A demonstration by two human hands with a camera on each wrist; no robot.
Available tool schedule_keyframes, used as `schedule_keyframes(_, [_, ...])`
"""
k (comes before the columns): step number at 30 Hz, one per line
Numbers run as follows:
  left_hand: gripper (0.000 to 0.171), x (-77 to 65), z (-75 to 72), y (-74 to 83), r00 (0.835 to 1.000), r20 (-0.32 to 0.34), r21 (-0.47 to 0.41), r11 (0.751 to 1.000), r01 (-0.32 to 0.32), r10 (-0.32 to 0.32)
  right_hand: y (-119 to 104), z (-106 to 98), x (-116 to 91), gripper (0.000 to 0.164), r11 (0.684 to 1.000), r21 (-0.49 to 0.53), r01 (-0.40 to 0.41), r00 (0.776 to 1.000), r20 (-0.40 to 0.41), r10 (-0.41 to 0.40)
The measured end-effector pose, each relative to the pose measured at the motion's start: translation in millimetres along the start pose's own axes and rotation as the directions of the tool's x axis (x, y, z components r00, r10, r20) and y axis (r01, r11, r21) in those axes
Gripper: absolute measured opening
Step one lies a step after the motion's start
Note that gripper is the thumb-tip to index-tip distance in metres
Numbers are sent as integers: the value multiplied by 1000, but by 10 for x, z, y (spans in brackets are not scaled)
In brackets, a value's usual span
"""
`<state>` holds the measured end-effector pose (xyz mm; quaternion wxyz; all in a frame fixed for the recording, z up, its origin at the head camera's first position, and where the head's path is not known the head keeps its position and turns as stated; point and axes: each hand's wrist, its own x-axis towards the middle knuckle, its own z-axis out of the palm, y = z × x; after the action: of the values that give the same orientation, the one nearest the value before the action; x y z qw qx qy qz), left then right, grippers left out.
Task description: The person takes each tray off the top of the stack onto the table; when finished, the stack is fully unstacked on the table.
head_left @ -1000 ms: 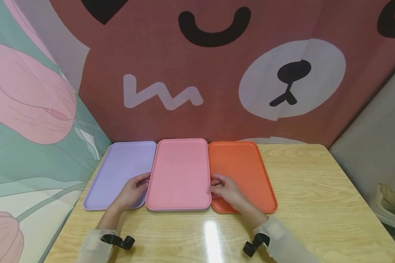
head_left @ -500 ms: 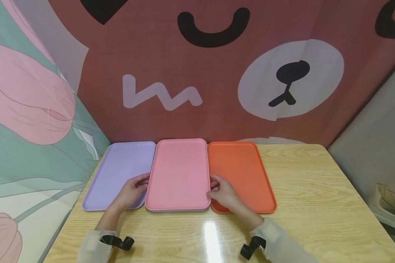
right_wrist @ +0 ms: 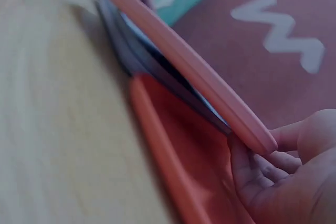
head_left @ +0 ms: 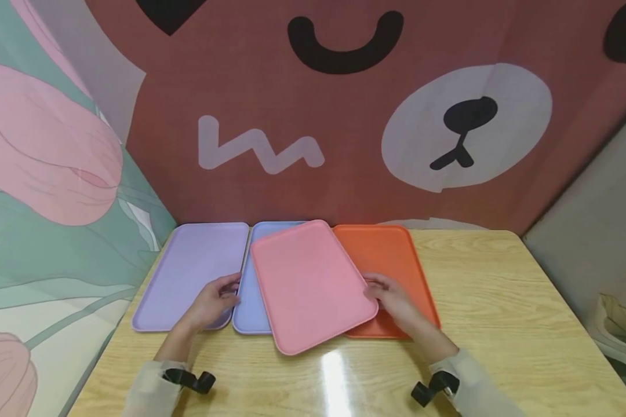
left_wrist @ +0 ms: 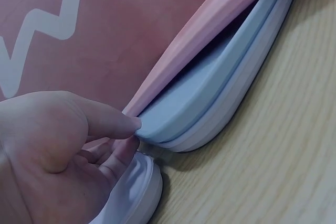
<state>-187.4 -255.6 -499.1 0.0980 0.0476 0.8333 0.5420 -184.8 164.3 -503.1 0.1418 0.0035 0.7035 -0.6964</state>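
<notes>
A pink tray [head_left: 313,284] is turned askew over a blue tray [head_left: 250,301] and overlaps the orange tray [head_left: 386,249]. My right hand [head_left: 396,304] pinches the pink tray's right edge, thumb on top and fingers beneath. In the right wrist view the pink tray [right_wrist: 194,72] is tilted, its near corner raised. My left hand [head_left: 211,304] holds the left edge of the blue tray, its thumb at the rim in the left wrist view. Directly under the blue tray [left_wrist: 210,82] lies a pale lavender tray [left_wrist: 195,141].
Another lavender tray [head_left: 198,255] lies flat at the left, beneath my left hand. All the trays are on a wooden table [head_left: 480,313] against a wall with a printed cartoon bear [head_left: 344,116]. A beige object [head_left: 621,318] stands beyond the table's right edge.
My right hand has drawn the pink tray toward the right and front, turning it and uncovering the blue tray. The left hand has stayed about where it was.
</notes>
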Motion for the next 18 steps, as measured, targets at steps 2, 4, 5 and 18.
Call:
schedule_keyframes(2, [59,-3,-8,2,1000,3,-6,1000,-11,11,-32,-175,23,47,999,4,-33,999,-17,33])
schedule_keyframes(4, [59,-3,-7,7,1000,7,-18,999,-28,28,-63,-361,57,47,998,17,-53,998,-31,54])
schedule_keyframes(5, [59,-2,-4,11,999,10,-20,999,-33,34,-71,-450,77,47,998,33,-61,997,-37,62])
schedule_keyframes(18, [57,-12,2,-22,999,-1,-28,998,-52,52,-78,-880,200,66,949,294,-109,978,-138,156])
